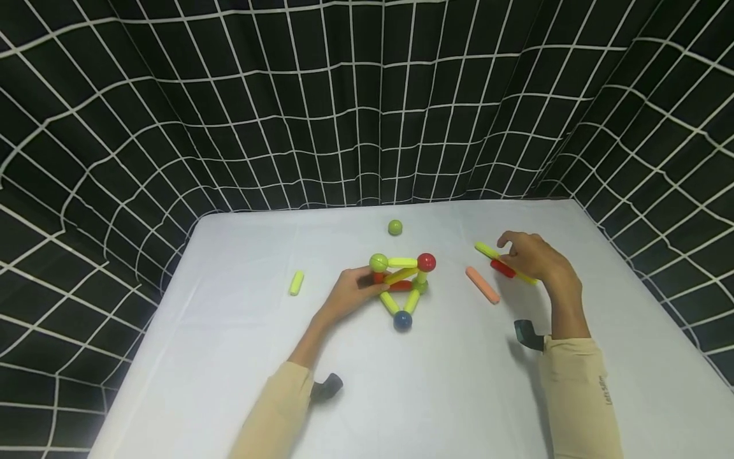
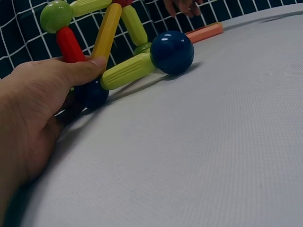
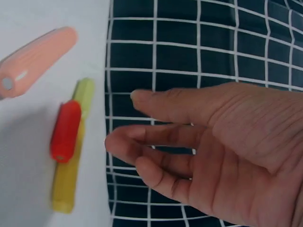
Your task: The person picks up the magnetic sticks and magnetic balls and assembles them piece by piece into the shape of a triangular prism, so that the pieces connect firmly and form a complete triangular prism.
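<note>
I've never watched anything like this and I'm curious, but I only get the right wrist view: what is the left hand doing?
Observer: The left hand is holding a ball-and-stick model.
Visitor: Oh, nice! Are any balls lying about unattached?
Observer: Yes, a loose green ball sits beyond the model, as the head view shows.
Visitor: And is there anything on the far side of that left hand?
Observer: A short yellow-green stick lies to its left.

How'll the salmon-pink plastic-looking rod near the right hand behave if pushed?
The rod looks stiff, lying straight on the white table. Its rounded body may roll if nudged. The silvery disc in its end could be a magnet.
</note>
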